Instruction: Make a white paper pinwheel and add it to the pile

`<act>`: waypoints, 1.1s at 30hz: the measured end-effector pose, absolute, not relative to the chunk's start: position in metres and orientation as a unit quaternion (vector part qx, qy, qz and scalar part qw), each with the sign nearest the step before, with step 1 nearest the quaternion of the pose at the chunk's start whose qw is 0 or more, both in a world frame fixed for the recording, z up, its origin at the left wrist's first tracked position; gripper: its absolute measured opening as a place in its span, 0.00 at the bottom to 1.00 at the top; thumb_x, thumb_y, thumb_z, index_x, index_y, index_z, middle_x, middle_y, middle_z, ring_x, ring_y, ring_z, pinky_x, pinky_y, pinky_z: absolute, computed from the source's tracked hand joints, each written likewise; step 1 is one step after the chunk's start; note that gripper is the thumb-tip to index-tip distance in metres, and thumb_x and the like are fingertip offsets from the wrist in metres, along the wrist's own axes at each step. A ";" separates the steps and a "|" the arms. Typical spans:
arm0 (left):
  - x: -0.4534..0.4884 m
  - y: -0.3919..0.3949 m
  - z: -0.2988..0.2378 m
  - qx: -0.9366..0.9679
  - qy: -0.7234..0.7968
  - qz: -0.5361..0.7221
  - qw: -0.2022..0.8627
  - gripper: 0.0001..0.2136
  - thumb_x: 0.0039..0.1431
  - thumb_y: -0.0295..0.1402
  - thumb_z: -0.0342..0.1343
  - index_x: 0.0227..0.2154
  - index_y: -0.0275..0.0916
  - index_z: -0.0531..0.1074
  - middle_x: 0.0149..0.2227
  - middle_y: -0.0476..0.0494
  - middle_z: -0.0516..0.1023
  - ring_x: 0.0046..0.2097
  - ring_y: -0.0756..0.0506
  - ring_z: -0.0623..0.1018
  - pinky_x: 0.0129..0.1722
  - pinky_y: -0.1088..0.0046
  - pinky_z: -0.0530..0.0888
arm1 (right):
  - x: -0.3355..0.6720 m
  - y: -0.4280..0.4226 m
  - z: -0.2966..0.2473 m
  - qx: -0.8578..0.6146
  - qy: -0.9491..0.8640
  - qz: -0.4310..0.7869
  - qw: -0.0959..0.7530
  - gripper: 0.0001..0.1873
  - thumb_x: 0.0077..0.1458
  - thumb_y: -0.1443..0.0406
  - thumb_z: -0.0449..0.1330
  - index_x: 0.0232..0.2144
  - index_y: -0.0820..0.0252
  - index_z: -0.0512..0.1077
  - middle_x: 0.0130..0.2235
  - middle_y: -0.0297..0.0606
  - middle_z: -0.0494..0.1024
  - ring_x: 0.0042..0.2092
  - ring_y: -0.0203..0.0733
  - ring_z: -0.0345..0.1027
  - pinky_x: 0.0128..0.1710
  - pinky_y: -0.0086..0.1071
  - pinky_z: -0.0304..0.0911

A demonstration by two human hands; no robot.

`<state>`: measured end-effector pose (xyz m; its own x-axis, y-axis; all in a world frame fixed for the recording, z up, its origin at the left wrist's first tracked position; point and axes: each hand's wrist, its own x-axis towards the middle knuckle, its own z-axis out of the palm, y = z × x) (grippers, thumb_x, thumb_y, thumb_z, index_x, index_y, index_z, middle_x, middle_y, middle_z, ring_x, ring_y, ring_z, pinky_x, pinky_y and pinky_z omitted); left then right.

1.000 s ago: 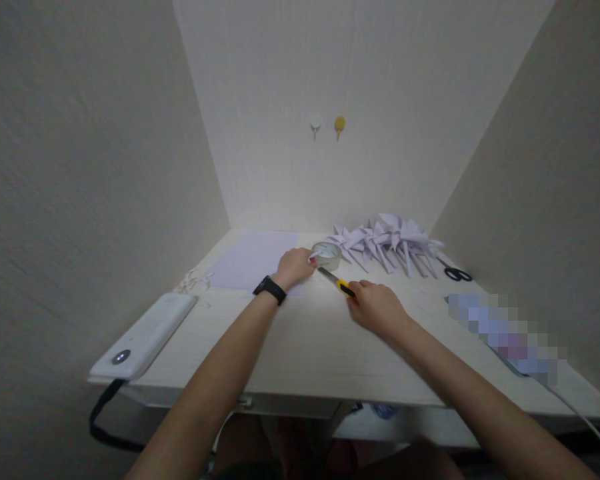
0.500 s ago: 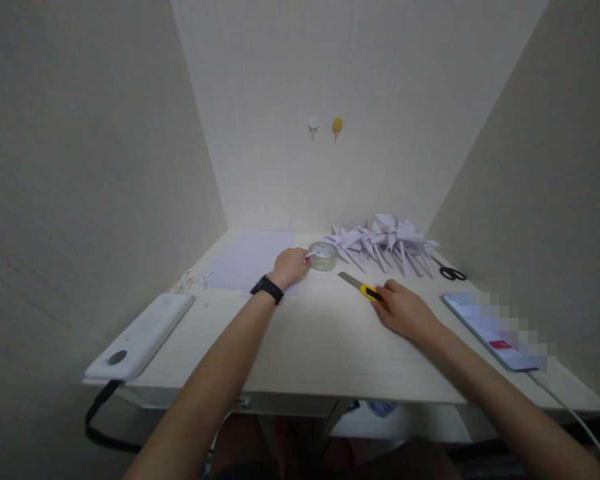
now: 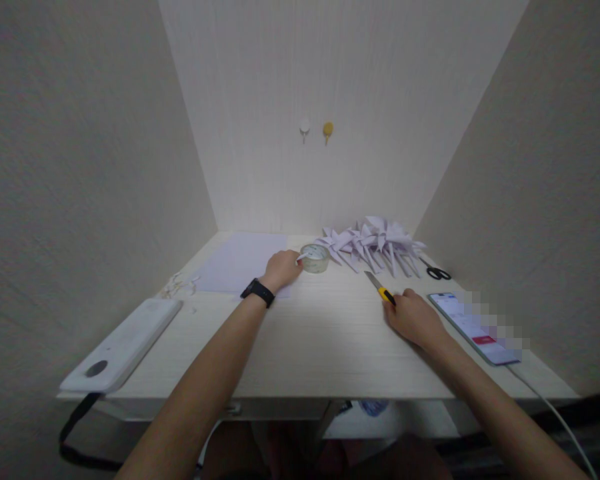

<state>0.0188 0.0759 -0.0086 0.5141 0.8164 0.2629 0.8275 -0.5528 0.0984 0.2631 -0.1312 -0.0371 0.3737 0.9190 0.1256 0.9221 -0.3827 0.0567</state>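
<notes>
My left hand [image 3: 283,268], with a black watch on its wrist, is closed at the left side of a clear roll of tape [image 3: 314,265]. A small white strip [image 3: 307,255] sticks out from its fingertips in front of the roll; its kind is unclear. My right hand [image 3: 414,317] grips a yellow and black utility knife [image 3: 385,293], its blade out and pointing to the far left, low over the desk. Under and behind my left hand lies a sheet of pale paper [image 3: 240,260].
Several folded paper pinwheels [image 3: 373,240] are piled at the back right, with black-handled scissors [image 3: 437,272] beside them. A phone [image 3: 473,330] with a cable lies at the right. At the left are a white device [image 3: 125,343] and small white scraps [image 3: 177,285]. Walls enclose the desk [image 3: 320,360].
My right hand has moved the knife rightward, away from the tape roll, and its blade now points more steeply away from me. My left hand stays by the roll. The view has shifted slightly.
</notes>
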 end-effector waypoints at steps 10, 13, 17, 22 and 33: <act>0.015 0.071 -0.007 -0.868 -0.476 -0.140 0.007 0.16 0.64 0.36 0.47 0.40 0.38 0.79 0.39 0.34 0.82 0.42 0.39 0.80 0.39 0.68 0.72 | 0.211 -0.060 -0.015 -0.692 -0.703 -0.061 0.152 0.25 0.60 0.64 0.58 0.59 0.63 0.65 0.59 0.50 0.68 0.57 0.46 0.65 0.55 0.35 0.59; 0.015 0.071 -0.009 -0.870 -0.472 -0.141 0.011 0.15 0.64 0.37 0.47 0.40 0.38 0.79 0.39 0.34 0.82 0.42 0.39 0.80 0.39 0.68 0.72 | 0.185 -0.019 -0.009 -0.657 -0.734 -0.040 0.170 0.33 0.56 0.65 0.62 0.62 0.60 0.61 0.63 0.47 0.64 0.59 0.46 0.63 0.55 0.35 0.60; 0.015 0.073 -0.009 -0.873 -0.466 -0.142 0.011 0.15 0.63 0.38 0.48 0.40 0.38 0.79 0.39 0.34 0.82 0.43 0.40 0.80 0.40 0.69 0.72 | 0.167 0.012 -0.005 -0.670 -0.730 -0.032 0.134 0.30 0.53 0.60 0.65 0.58 0.58 0.66 0.59 0.46 0.70 0.55 0.49 0.68 0.51 0.38 0.63; 0.014 0.071 -0.006 -0.870 -0.477 -0.124 -0.006 0.15 0.63 0.38 0.49 0.42 0.38 0.78 0.41 0.35 0.81 0.43 0.40 0.80 0.41 0.69 0.71 | 0.168 0.021 -0.009 -0.693 -0.711 -0.031 0.114 0.17 0.58 0.58 0.59 0.45 0.63 0.74 0.50 0.49 0.76 0.50 0.49 0.71 0.48 0.36 0.64; 0.004 0.078 0.002 -0.869 -0.433 -0.180 -0.155 0.09 0.55 0.34 0.56 0.32 0.35 0.79 0.31 0.41 0.80 0.35 0.44 0.77 0.35 0.71 0.69 | 0.188 0.013 -0.010 -0.664 -0.715 -0.030 0.219 0.35 0.47 0.68 0.65 0.59 0.62 0.66 0.56 0.49 0.71 0.51 0.47 0.70 0.50 0.34 0.62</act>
